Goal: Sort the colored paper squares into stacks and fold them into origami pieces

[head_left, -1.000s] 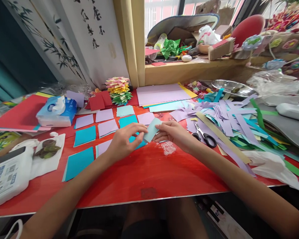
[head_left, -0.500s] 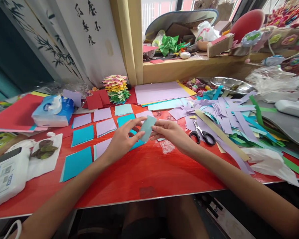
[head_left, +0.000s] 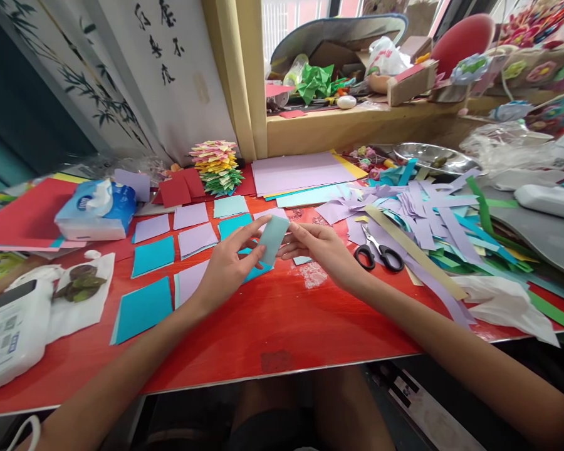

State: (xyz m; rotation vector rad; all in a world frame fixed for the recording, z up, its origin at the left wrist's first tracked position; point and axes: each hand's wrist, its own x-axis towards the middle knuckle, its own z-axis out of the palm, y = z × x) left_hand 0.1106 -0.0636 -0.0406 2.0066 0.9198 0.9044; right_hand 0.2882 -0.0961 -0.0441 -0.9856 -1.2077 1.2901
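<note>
A small light-blue rectangle of folded paper point(head_left: 274, 239) is held up above the red table, tilted. My left hand point(head_left: 232, 263) grips its left side between thumb and fingers. At its right edge, my right hand point(head_left: 317, 249) pinches it with thumb and fingertips. Under and left of my left hand lie stacks of paper squares in rows, among them a teal stack point(head_left: 145, 309), a purple stack point(head_left: 196, 240) and a pale-blue stack point(head_left: 230, 205). Another pale piece of paper point(head_left: 302, 260) lies below my right fingers. Black-handled scissors point(head_left: 378, 252) rest right of my right hand.
Purple, green and blue paper strips point(head_left: 427, 216) pile up at the right, near a metal bowl point(head_left: 437, 156). Larger purple sheets point(head_left: 296, 173) lie at the back beside a folded-paper stack point(head_left: 215, 168). Tissues point(head_left: 94, 213) and a white device point(head_left: 12, 335) stand at the left.
The light-blue paper has turned slightly more upright between my hands. Both hands stay on it. The whole view has shifted a little.
</note>
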